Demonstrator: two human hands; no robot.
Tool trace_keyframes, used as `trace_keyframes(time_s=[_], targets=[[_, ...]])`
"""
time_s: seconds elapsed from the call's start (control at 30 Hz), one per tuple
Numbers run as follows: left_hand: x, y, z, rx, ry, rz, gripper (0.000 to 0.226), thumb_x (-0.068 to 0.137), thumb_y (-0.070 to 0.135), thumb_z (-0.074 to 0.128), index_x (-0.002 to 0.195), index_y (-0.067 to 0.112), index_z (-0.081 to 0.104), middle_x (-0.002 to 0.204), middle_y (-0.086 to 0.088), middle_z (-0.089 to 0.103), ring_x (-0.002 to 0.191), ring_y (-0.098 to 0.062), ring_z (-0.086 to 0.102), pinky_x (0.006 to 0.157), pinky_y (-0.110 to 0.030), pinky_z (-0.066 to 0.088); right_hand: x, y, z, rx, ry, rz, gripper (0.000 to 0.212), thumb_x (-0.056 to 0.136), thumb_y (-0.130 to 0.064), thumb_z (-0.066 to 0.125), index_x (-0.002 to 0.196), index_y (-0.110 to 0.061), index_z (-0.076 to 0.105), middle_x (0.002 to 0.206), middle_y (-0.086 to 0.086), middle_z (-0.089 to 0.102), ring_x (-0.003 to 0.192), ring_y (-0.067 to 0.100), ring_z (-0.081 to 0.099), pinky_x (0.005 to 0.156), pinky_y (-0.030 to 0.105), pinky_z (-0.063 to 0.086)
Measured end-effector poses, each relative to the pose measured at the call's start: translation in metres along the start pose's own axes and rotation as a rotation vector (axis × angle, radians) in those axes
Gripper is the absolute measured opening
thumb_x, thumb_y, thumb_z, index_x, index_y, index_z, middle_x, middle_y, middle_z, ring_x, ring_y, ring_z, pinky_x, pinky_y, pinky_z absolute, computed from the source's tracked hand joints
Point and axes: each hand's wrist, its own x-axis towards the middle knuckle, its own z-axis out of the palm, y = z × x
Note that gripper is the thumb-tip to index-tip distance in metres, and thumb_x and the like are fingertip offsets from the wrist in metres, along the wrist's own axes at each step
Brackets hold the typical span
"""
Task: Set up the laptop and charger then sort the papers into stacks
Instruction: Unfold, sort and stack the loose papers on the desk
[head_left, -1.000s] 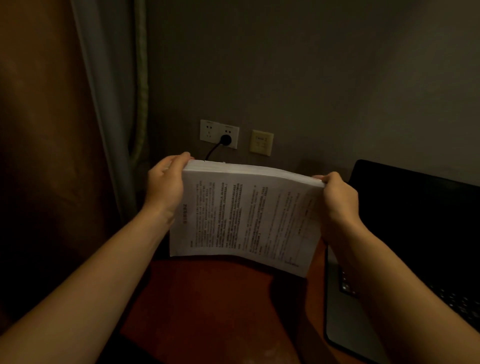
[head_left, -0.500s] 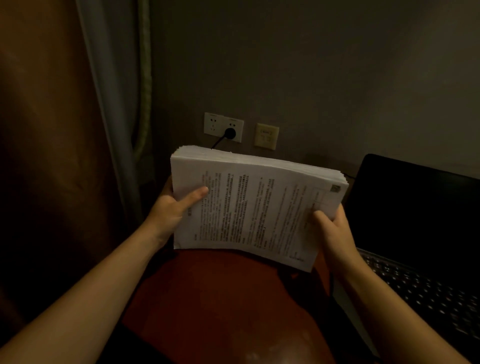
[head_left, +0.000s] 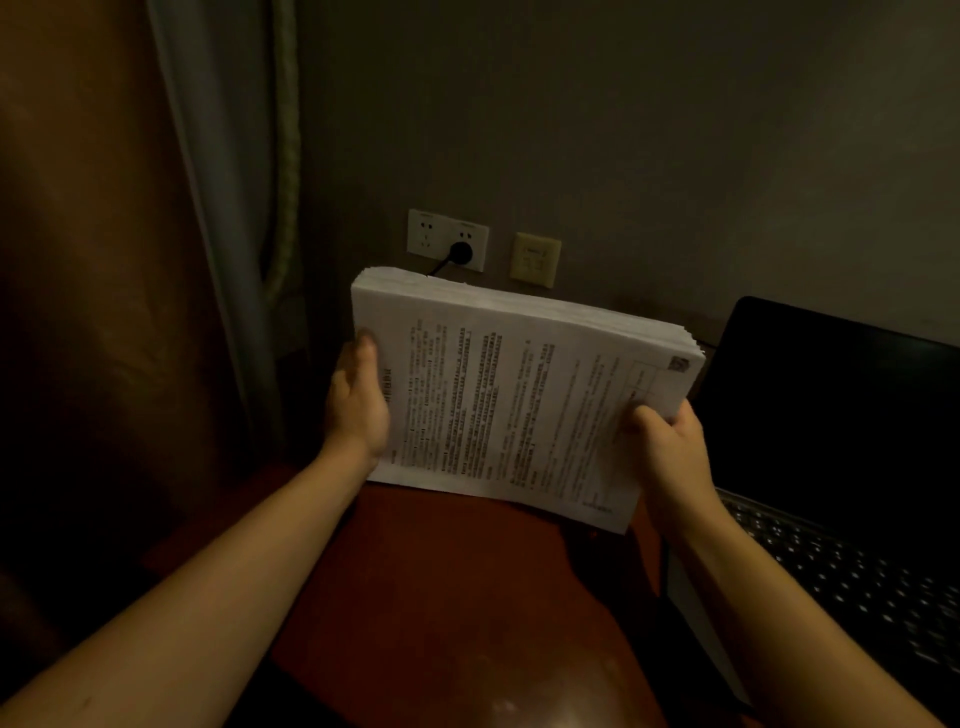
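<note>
Left hand (head_left: 356, 400) newly at left edge of paper stack (head_left: 519, 395)

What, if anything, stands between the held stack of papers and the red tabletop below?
Nothing visible. The left hand and right hand hold the stack of papers over the red tabletop; the laptop sits to the right.

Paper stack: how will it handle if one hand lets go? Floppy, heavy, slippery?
Likely heavy for its size: the paper stack is thick, and both the left hand and right hand carry it. Probably sags at the free end: loose sheets, no binding visible. Sheets may slide apart; the far right edges fan out unevenly.
</note>
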Motion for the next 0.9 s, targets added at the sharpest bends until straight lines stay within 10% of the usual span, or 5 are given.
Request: trace_keyframes(time_s=[0.23, 0.57, 0.77, 0.9], targets=[[0.010, 0.004, -0.015, -0.043, -0.239, -0.018, 0.059, 0.071, 0.037, 0.078, 0.125, 0.023, 0.057, 0.111, 0.001, 0.068, 0.099, -0.014, 0.067, 0.079, -0.036, 0.055, 0.008, 0.009, -0.001, -0.055, 0.019, -0.014, 0.029, 0.095, -0.004, 0.053, 0.120, -0.015, 0.059, 0.113, 0.006, 0.067, 0.102, 0.021, 0.068, 0.079, 0.043, 0.060], [0.011, 0.021, -0.023, 0.030, -0.406, -0.041, 0.035, 0.062, 0.023, 0.081, 0.094, 0.015, 0.070, 0.085, 0.003, 0.077, 0.078, -0.011, 0.074, 0.058, -0.023, 0.058, 0.006, 0.006, 0.000, -0.075, 0.008, -0.058, 0.030, 0.095, -0.007, 0.058, 0.124, -0.015, 0.057, 0.116, 0.006, 0.066, 0.108, 0.024, 0.067, 0.078, 0.041, 0.059], [0.015, 0.067, -0.028, 0.185, -0.478, 0.163, 0.039, 0.065, 0.021, 0.086, 0.101, 0.015, 0.071, 0.098, 0.000, 0.076, 0.090, -0.011, 0.073, 0.073, -0.030, 0.060, 0.001, -0.022, -0.014, -0.160, 0.091, -0.236, 0.099, 0.076, -0.023, 0.087, 0.154, -0.029, 0.026, 0.147, 0.000, 0.043, 0.132, 0.014, 0.049, 0.099, 0.042, 0.055], [0.011, 0.119, -0.020, 0.371, -0.576, 0.252, 0.029, 0.067, 0.026, 0.088, 0.093, 0.022, 0.073, 0.087, 0.010, 0.076, 0.081, -0.004, 0.073, 0.061, -0.021, 0.055, 0.003, -0.069, -0.009, -0.563, 0.039, -0.599, 0.106, 0.072, -0.043, 0.085, 0.156, -0.039, 0.020, 0.159, -0.001, 0.024, 0.145, 0.019, 0.028, 0.116, 0.053, 0.035]])
